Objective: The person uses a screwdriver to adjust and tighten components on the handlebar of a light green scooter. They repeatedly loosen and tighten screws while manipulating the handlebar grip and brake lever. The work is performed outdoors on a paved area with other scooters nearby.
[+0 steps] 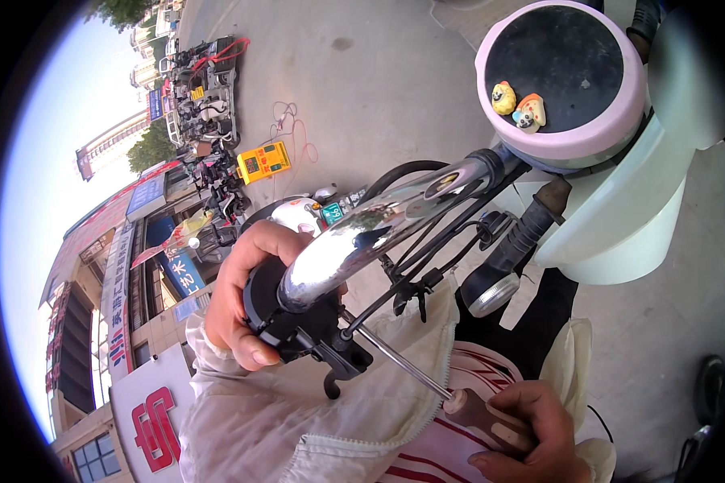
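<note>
A chrome handlebar tube (pixel 354 245) of a two-wheeler slants across the middle of the view. Its near end sits in a black plastic housing (pixel 310 326) with a small hook below. My left hand (pixel 246 294) is wrapped round this housing, thumb near its lower edge. Lower right, my right hand (pixel 544 431) grips the brown handle of a screwdriver (pixel 403 364). The metal shaft runs up and left to the housing's right side; its tip is hidden there. Black cables (pixel 439 249) run along the tube from the housing.
A round black display with a pink rim (pixel 483 68) carries two small toy figures. Near it are a pale curved panel (pixel 620 217), a black grip (pixel 532 217) and a lamp (pixel 494 295). Beyond, a yellow box (pixel 263 162) with wires stands by parked scooters (pixel 213 105).
</note>
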`<state>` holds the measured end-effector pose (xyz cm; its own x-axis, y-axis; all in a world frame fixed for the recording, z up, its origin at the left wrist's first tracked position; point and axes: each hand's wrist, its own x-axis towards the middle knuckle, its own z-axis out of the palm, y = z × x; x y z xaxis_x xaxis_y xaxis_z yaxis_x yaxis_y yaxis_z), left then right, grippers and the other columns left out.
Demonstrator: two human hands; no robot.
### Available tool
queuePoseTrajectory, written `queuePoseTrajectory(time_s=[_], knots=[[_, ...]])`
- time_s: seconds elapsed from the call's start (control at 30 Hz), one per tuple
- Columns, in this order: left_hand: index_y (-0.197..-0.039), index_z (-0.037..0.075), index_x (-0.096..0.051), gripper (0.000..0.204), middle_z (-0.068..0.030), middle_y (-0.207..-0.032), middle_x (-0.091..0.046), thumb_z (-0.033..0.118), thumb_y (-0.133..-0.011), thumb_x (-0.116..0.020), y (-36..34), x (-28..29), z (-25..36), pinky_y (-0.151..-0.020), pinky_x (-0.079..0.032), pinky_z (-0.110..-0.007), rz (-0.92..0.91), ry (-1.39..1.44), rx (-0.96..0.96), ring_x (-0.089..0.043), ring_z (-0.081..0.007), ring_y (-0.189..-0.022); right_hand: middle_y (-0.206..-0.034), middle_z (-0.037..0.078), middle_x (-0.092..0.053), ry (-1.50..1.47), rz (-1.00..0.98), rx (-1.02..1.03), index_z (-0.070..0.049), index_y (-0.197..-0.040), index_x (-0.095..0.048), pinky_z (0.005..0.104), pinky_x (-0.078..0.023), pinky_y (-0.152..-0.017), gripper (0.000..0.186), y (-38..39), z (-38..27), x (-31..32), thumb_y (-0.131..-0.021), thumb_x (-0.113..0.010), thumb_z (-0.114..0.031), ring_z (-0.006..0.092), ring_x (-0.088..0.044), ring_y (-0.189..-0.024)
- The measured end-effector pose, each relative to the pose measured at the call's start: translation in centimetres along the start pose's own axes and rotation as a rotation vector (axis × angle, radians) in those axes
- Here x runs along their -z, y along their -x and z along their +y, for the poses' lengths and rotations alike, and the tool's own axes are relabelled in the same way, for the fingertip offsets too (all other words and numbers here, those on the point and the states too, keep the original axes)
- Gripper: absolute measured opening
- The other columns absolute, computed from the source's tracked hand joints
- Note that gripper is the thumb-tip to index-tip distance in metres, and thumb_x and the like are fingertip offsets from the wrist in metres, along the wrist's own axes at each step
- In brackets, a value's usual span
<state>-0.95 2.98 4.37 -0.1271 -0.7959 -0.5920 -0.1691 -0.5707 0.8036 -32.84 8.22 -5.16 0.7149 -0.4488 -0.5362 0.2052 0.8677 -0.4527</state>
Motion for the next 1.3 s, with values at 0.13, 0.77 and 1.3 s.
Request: queuePoseTrajectory(time_s=[0.13, 0.77, 1.3], knots=[[-0.109, 0.000, -0.042, 0.085, -0.0239, -0.101, -0.060, 0.038, -0.051, -0.092, -0.1, 0.3, -0.2, -0.079, -0.050, -0.038, -0.043, 0.020, -0.022, -0.061, -0.0292, -0.092, -0.106, 0.014, -0.060, 0.375, -0.009, 0.309, 0.005, -0.111, -0.056, 0.0277, -0.046, -0.084, 0.030, -0.3, 1.5, 0.8, -0.083, -0.062, -0.006, 0.0188, -0.058, -0.094], [-0.112, -0.001, -0.041, 0.083, -0.0254, -0.103, -0.057, 0.033, -0.055, -0.092, 0.2, -0.6, -0.7, -0.078, -0.052, -0.041, 0.044, 0.128, -0.063, -0.063, -0.0338, -0.095, -0.095, 0.014, -0.057, -0.222, 0.004, -0.311, 0.004, -0.110, -0.053, 0.0268, -0.046, -0.074, 0.032, -0.3, 0.6, 0.8, -0.080, -0.061, -0.002, 0.0178, -0.055, -0.078], [-0.116, 0.000, -0.039, 0.090, -0.0241, -0.106, -0.053, 0.030, -0.050, -0.093, 0.2, 0.3, -0.5, -0.076, -0.054, -0.041, -0.046, 0.020, -0.071, -0.063, -0.0345, -0.094, -0.098, 0.010, -0.061, 0.141, -0.097, 0.041, 0.005, -0.108, -0.056, 0.0271, -0.047, -0.074, 0.027, -1.6, -0.1, 1.1, -0.084, -0.060, -0.007, 0.0163, -0.057, -0.077]])
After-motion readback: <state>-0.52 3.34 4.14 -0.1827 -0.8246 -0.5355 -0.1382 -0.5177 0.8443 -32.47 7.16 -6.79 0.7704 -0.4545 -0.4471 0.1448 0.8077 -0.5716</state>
